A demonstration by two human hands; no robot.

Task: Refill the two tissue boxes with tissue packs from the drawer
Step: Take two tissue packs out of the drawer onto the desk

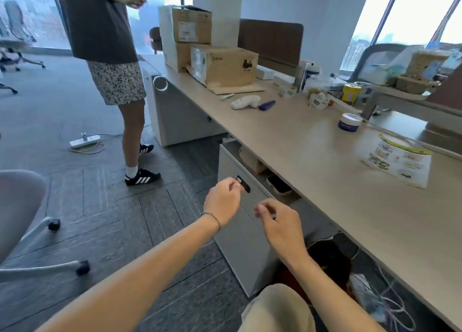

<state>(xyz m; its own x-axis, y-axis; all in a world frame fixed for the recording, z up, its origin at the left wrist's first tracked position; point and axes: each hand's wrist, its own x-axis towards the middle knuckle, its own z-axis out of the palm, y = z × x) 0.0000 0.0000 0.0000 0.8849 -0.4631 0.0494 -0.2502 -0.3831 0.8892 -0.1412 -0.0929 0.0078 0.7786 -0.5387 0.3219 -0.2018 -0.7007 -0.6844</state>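
A bystander point(105, 44) is standing at the far left, out of the way. The left hand point(223, 203) is reaching to the dark handle point(243, 183) of the drawer point(241, 181), its fingers point(233, 183) curling at it, likely to pull; whether they are actually gripping cannot be told. The right hand point(281, 228) is hovering beside, loosely curled, holding nothing. The drawer is sitting under the tabletop point(300, 144); no tissue packs or boxes are recognisable.

cardboard box point(226, 66), possibly "PICO"
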